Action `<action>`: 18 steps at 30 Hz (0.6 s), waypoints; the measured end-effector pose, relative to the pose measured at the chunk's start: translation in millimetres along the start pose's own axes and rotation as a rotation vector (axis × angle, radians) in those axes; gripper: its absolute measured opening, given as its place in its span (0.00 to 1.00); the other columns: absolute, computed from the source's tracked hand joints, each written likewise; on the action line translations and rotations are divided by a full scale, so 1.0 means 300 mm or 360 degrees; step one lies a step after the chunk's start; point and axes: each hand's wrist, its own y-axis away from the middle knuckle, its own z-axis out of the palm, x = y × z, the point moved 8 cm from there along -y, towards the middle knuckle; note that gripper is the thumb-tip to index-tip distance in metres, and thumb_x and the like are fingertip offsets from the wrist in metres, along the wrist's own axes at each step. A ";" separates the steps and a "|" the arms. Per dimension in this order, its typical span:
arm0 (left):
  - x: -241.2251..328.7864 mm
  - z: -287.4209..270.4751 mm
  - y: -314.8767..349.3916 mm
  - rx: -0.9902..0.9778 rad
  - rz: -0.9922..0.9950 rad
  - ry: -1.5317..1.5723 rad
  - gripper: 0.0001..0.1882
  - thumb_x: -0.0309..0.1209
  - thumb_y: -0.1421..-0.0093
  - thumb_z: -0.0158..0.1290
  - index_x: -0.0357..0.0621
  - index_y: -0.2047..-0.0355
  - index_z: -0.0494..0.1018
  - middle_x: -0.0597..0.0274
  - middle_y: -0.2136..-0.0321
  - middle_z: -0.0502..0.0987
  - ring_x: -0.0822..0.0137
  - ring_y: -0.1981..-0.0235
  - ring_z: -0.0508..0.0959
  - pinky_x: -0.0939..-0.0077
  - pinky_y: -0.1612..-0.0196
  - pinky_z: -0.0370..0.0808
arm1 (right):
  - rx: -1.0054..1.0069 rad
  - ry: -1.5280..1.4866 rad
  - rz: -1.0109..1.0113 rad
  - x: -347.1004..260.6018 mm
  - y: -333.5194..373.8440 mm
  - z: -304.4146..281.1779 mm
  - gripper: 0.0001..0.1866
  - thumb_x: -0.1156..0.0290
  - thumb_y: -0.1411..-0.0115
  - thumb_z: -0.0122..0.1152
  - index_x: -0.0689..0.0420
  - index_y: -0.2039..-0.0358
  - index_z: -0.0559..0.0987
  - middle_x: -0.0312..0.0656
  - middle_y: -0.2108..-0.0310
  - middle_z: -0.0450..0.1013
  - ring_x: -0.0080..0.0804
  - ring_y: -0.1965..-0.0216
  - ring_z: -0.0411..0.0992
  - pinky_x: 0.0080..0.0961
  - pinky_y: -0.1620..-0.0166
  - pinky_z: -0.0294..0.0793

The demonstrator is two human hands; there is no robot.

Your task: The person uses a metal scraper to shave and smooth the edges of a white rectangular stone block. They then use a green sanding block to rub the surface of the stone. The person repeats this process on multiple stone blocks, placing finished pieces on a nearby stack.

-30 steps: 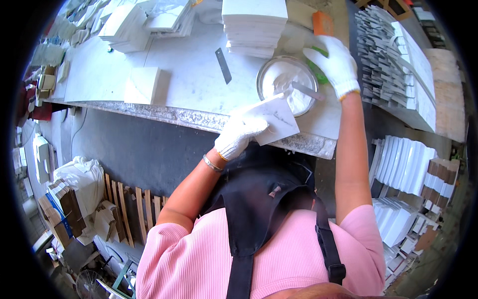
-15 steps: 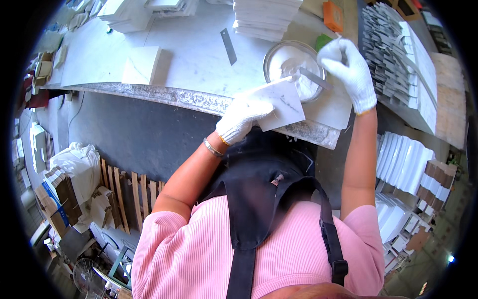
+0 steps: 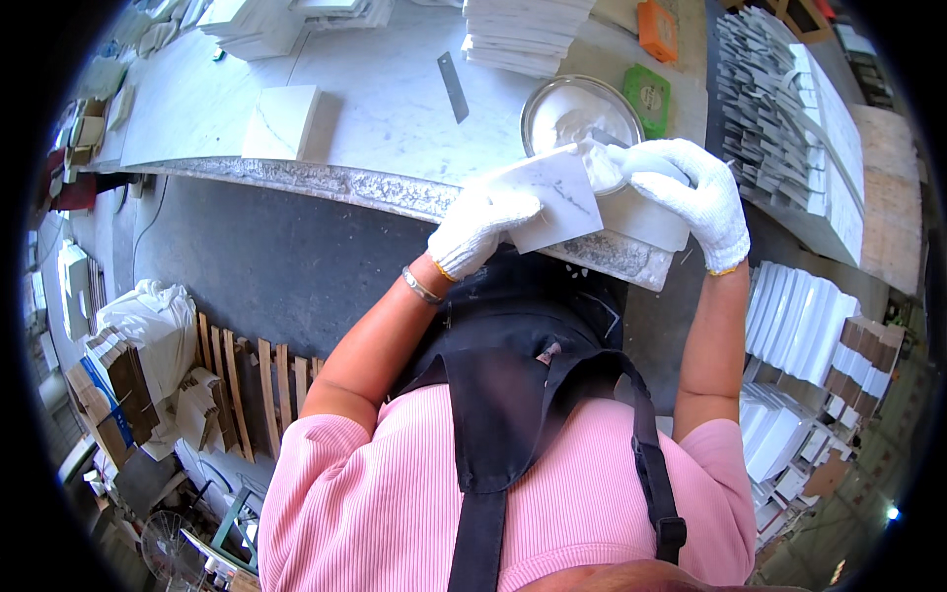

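My left hand, in a white knit glove, is closed on the edge of a square white marble tile with grey veining, held tilted over the table's front edge. My gloved right hand is closed round the end of a flat grey metal scraper, most of it hidden by the fingers. White paste lies about the scraper's tip, next to the tile's upper corner. Just behind is a round metal tin with more white paste in it.
On the marble-topped table are a tile stack, a lone tile, a flat metal strip, a green box and an orange box. Many thin stone strips stand piled at the right.
My right hand has come down and closed on the scraper, which lay across the tin. The green box, partly hidden before, now shows. My left hand and the tile have barely moved.
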 end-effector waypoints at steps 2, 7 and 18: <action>0.001 0.000 0.002 0.0002 -0.0010 -0.0006 0.25 0.30 0.40 0.63 0.34 0.44 0.71 0.62 0.56 0.79 0.72 0.58 0.78 0.75 0.54 0.77 | -0.0010 0.0088 -0.0011 -0.026 -0.004 0.001 0.16 0.62 0.44 0.70 0.58 0.58 0.86 0.43 0.59 0.81 0.32 0.58 0.79 0.27 0.52 0.75; -0.007 -0.008 -0.001 -0.0009 -0.0006 -0.0013 0.25 0.30 0.40 0.63 0.34 0.44 0.72 0.62 0.56 0.79 0.72 0.57 0.78 0.74 0.53 0.76 | -0.0033 0.0097 0.0000 -0.033 -0.011 0.004 0.16 0.62 0.45 0.70 0.57 0.58 0.86 0.43 0.59 0.81 0.32 0.58 0.79 0.27 0.52 0.75; -0.004 -0.001 0.003 -0.0002 -0.0004 0.0060 0.24 0.29 0.40 0.63 0.34 0.45 0.72 0.61 0.56 0.79 0.72 0.57 0.78 0.74 0.52 0.77 | -0.0049 0.0137 0.0018 -0.036 -0.014 0.006 0.15 0.63 0.45 0.70 0.56 0.59 0.87 0.42 0.60 0.82 0.32 0.59 0.79 0.27 0.53 0.76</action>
